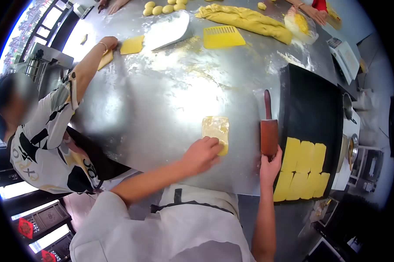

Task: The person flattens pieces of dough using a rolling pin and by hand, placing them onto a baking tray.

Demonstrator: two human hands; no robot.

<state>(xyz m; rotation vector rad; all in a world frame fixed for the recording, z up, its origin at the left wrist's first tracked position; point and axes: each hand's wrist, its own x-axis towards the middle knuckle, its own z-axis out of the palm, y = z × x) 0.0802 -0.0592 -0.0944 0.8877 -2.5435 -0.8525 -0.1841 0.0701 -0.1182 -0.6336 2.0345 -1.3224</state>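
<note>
- Steel worktop (149, 135), shiny and dusted with flour in patches, fills most of our view; another person leans over its left side.
- Our dough piece (215, 125), a small rectangle with a pale, uneven face and a yellow lower edge, lies flat on the steel just before us.
- Our left hand (202, 153) touches its lower edge with fingers curled close together; we cannot tell whether they pinch the dough or only press it.
- Our right hand (271, 167) wraps firmly around the near handle of a rolling pin (269, 134), which points away from us beside a black tray (310, 94).
- On the tray, flat yellow sheets (290, 153) lie in two rows, close together.
- To shape this piece well, we judge it best to keep the fingertips light, square the edge without tearing it, check for sticking, and roll with even pressure.
</note>
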